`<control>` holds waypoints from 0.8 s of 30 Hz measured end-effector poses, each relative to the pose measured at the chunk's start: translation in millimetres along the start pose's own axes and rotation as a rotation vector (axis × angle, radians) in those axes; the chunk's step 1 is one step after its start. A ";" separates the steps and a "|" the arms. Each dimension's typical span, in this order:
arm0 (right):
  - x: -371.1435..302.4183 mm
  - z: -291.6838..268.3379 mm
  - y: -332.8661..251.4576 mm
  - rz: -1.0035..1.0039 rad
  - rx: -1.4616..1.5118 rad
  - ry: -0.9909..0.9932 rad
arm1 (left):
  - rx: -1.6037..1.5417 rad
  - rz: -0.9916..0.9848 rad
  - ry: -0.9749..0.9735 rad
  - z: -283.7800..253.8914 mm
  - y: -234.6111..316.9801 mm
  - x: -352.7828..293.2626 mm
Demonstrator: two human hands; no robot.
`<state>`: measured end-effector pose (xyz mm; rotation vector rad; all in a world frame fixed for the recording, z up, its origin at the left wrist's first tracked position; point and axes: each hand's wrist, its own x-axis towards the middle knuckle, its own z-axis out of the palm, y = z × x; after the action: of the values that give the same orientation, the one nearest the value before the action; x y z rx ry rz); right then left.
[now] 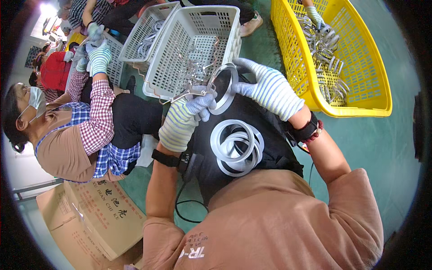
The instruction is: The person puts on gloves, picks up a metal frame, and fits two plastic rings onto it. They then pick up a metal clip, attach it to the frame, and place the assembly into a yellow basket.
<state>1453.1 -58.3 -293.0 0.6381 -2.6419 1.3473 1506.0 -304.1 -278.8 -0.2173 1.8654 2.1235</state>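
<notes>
Mid-batch, judged: both gloved hands, left hand (186,119) and right hand (265,87), grasp one flat metal ring (223,90) with a wire clip (191,93) just above the lap stack of rings (236,147); white basket (198,45) beyond holds clips

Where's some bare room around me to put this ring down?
Bare green floor lies right of your right hand, below the yellow basket. The white basket keeps open bottom around its few clips. Your lap is taken by stacked rings, and a seated person crowds your left hand.
</notes>
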 end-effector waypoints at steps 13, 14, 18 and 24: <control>7.0 10.4 -2.7 0.457 0.239 -0.195 | 0.002 0.059 0.072 -9.8 -4.0 -2.2; 8.5 10.4 -2.8 0.431 0.137 -0.225 | -0.009 0.077 0.053 -10.4 -6.3 -1.7; 10.6 18.3 6.6 0.388 -0.043 -0.221 | -0.065 0.079 -0.009 -0.2 -9.0 -1.6; 12.2 22.8 10.2 0.423 0.068 -0.143 | 0.068 0.115 0.154 10.0 -7.0 1.5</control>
<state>1440.0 -75.0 -311.0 0.1875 -2.9760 1.5484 1507.8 -293.2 -284.4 -0.2703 2.0805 2.1686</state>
